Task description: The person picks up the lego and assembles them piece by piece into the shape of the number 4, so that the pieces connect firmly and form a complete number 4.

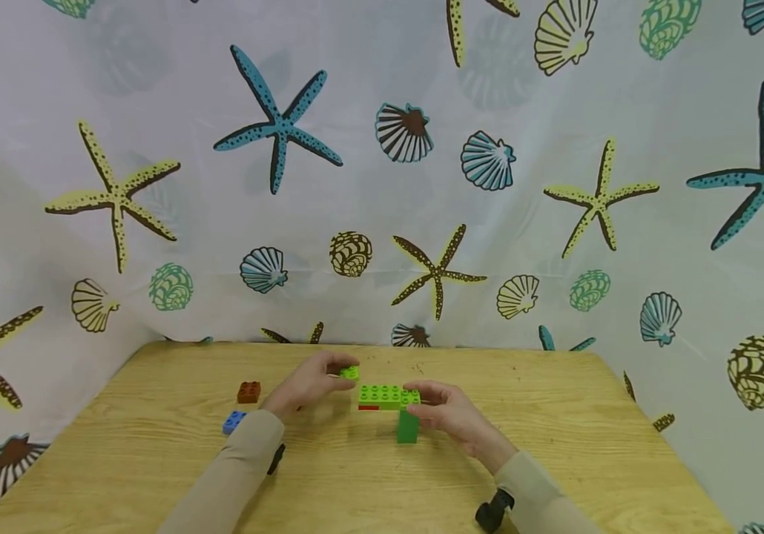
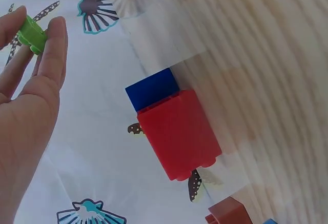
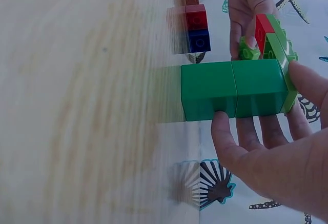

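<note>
My left hand [image 1: 311,382] pinches a small lime-green toy brick [image 1: 351,373] between thumb and fingers, up off the table. To its right stands a built piece: a dark green column [image 1: 407,426] of two stacked blocks, topped by a long lime-green brick [image 1: 382,395] that juts out leftward. A red brick [image 3: 262,32] is fixed under the jutting end. With its thumb at the lime top and its fingers along the green blocks' side, my right hand [image 1: 452,415] holds this piece. The column's foot meets the table in the right wrist view.
On the wooden table [image 1: 188,475], a brown brick [image 1: 249,392] and a light blue brick [image 1: 234,422] lie left of my left arm. A red block [image 2: 179,134] and a dark blue one [image 2: 152,88] are mostly hidden behind that hand in the head view. A patterned curtain [image 1: 355,311] hangs behind.
</note>
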Motion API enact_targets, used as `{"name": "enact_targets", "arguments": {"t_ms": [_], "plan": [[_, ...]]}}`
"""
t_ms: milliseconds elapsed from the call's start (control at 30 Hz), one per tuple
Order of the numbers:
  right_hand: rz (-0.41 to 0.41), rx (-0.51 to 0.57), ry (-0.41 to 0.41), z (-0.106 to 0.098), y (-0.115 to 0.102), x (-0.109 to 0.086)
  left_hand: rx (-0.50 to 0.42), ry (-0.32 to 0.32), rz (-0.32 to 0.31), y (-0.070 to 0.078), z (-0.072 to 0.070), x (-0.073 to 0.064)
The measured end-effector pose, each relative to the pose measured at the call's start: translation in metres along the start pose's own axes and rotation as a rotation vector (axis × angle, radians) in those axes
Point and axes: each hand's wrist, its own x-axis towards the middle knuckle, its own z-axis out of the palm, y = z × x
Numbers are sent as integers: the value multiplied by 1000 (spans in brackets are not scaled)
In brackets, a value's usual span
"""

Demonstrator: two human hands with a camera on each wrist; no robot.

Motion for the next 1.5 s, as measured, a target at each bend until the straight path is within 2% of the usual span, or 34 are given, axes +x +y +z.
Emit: {"name": "enact_targets", "arguments": {"t_ms": [100, 267, 567, 833, 1033, 1500], "plan": [[-1, -5, -4, 0, 0, -1, -50, 24, 15, 1, 0, 0], [-3, -5, -10, 1, -4, -3, -66, 38, 51, 6, 2, 0], [14, 50, -42, 2, -6, -2, -140, 14, 84, 21, 2, -3], [11, 72, -52, 1, -3, -1, -138, -26, 96, 32, 5, -4], [9, 84, -48, 1, -2, -1, -125, -20, 124, 42, 10, -5], [11, 68, -40, -1, 1, 0, -126, 26, 208, 50, 26, -5]]}}
